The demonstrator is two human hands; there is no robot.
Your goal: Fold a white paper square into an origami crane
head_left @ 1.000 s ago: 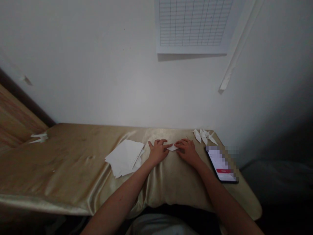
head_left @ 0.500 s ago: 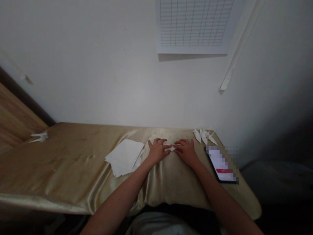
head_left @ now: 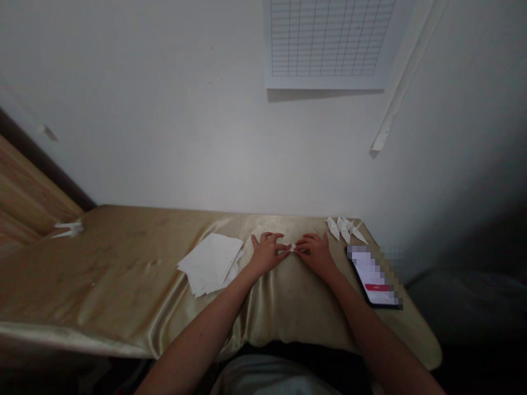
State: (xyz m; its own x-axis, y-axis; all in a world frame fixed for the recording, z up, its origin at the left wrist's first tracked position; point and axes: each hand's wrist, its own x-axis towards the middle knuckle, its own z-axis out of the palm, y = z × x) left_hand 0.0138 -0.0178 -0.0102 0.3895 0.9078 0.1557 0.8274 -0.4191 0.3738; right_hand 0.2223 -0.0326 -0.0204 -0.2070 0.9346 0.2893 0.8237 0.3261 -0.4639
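My left hand (head_left: 267,254) and my right hand (head_left: 315,253) rest side by side on the gold satin cloth (head_left: 123,274) near the far edge of the table. Between their fingertips lies a small folded white paper piece (head_left: 292,248), nearly covered; only a sliver shows. The thumbs and forefingers of both hands pinch it against the cloth, the other fingers curled over it. A loose stack of white paper sheets (head_left: 212,262) lies just left of my left hand.
Several folded white paper shapes (head_left: 345,229) sit at the far right corner. A phone (head_left: 374,276) with a lit screen lies right of my right hand. Another folded paper piece (head_left: 68,229) lies far left. A gridded chart (head_left: 329,41) hangs on the wall.
My hands have drawn closer together over the folded paper, so less of it shows now than a second ago.
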